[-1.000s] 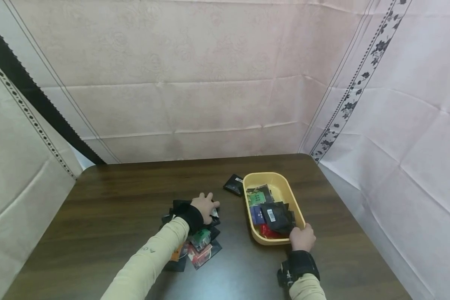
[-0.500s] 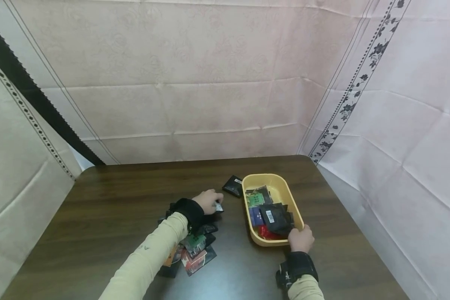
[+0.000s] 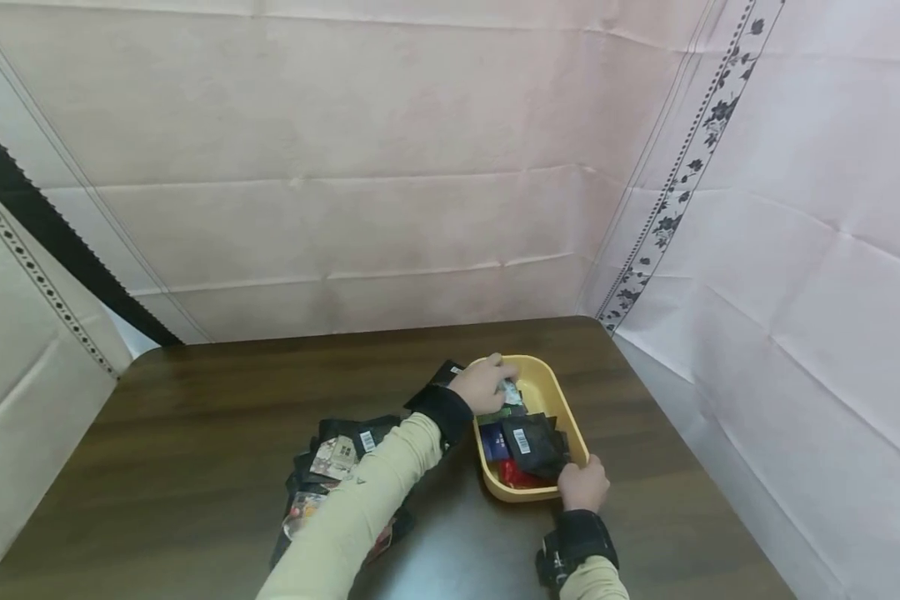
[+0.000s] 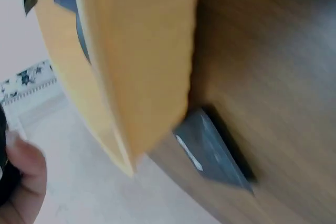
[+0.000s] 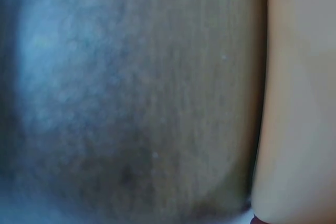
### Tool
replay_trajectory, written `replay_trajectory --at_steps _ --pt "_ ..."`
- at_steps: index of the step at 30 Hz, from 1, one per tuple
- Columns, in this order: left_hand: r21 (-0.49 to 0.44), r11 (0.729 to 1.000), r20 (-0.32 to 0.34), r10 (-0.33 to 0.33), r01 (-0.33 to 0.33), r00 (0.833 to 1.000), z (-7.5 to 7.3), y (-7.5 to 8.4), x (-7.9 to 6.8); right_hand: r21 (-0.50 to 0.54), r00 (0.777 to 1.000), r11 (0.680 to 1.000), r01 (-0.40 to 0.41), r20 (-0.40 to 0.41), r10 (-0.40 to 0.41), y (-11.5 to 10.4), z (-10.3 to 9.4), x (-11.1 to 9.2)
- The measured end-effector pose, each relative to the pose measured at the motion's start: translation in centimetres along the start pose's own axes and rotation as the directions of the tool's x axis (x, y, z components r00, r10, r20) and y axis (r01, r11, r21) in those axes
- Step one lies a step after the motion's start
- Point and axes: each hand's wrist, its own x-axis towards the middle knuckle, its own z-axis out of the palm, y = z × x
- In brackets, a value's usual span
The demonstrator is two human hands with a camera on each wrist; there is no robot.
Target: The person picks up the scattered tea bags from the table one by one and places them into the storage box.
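My left hand (image 3: 483,385) is over the far-left end of a yellow plastic basket (image 3: 546,398), pinching a small dark packet (image 3: 512,392) with a pale patch. In the left wrist view its thumb (image 4: 29,169) lies against the packet's black edge; most of the packet is hidden. The right hand (image 3: 583,485) grips the basket's near right corner. Inside the basket lie several packets: a black packet (image 3: 534,443) with a white label, a blue packet (image 3: 494,442) and a red packet (image 3: 521,477). Left of it, partly under the left sleeve, is a pile of packets (image 3: 337,457).
Another black packet (image 4: 210,153) lies on the table outside the basket, near its far-left corner. The brown wooden table (image 3: 217,467) ends at a far edge in front of hanging pale cloth (image 3: 390,217). The right wrist view is blurred.
My left hand has moved right from the pile to above the basket, carrying a packet with it. The right hand has stayed on the basket's corner. The head view has shifted slightly.
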Motion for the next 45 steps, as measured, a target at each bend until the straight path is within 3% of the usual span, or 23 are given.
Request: replay_trajectory --at_steps 4,9,13,20,27,34,38,45 --pt "0.008 1.0 -0.013 -0.013 0.013 1.0 1.6 0.4 0.7 0.001 1.0 1.0 0.016 0.001 -0.016 0.2 0.6 -0.1" --pt "-0.007 1.0 -0.002 -0.017 0.017 1.0 2.9 -0.5 0.7 0.005 0.999 1.0 0.028 -0.024 -0.028 0.3 0.7 0.0" --pt "0.015 0.999 -0.074 -0.034 0.035 0.997 2.4 -1.6 0.5 0.009 0.999 1.0 0.027 -0.044 -0.027 0.1 0.5 0.2" --pt "0.072 0.977 -0.125 -0.192 0.202 0.973 1.2 -5.3 0.0 -0.001 0.999 1.0 0.012 -0.039 -0.012 0.2 0.2 0.3" --pt "0.126 0.941 -0.013 -0.315 0.314 0.949 2.3 -8.7 0.4 0.004 0.999 1.0 -0.016 -0.03 0.017 0.3 0.2 0.5" --pt "0.16 0.915 0.126 -0.392 0.371 0.911 7.3 -11.7 1.0 -0.01 1.0 1.0 -0.023 -0.006 0.023 0.7 0.3 -0.6" --pt "0.159 0.91 0.132 -0.404 0.383 0.905 8.2 -11.9 1.3 -0.024 1.0 1.0 -0.018 0.001 0.018 0.7 0.4 -0.7" --pt "0.192 0.909 0.071 -0.388 0.369 0.919 6.3 -10.0 2.3 -0.021 1.0 0.999 -0.026 -0.008 0.025 0.5 0.4 0.0"
